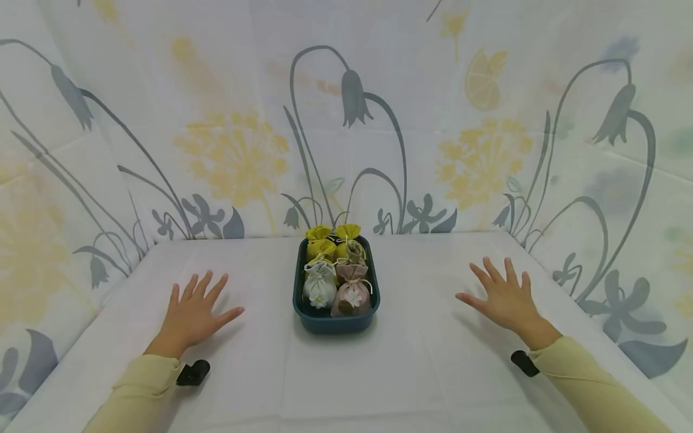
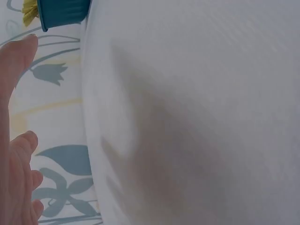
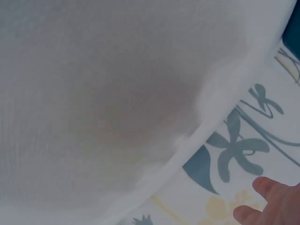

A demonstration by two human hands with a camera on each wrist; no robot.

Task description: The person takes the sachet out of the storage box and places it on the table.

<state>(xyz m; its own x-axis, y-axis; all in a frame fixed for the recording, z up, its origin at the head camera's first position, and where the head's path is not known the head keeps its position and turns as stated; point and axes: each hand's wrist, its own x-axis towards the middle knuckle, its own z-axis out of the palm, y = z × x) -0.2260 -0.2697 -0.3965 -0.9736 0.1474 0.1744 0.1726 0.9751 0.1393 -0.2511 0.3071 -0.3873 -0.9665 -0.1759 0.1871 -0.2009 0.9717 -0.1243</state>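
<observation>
My left hand [image 1: 195,314] is spread with straight fingers above the table, to the left of a dark teal tub [image 1: 335,325]. On the other side, my right hand [image 1: 505,299] is spread the same way, palm down. Both hands are apart from the tub and hold nothing. Inside the tub sit several small drawstring pouches: a white pouch [image 1: 320,287] with a flower at the front left, a pink pouch [image 1: 353,294] at the front right, an olive-brown pouch [image 1: 354,252] behind it, and yellow pouches [image 1: 320,248] towards the back.
A white cloth [image 1: 260,385] covers the table. Behind it and along both sides hangs a white curtain [image 1: 411,36] printed with grey and yellow flowers. Each wrist carries a small black device [image 1: 194,373].
</observation>
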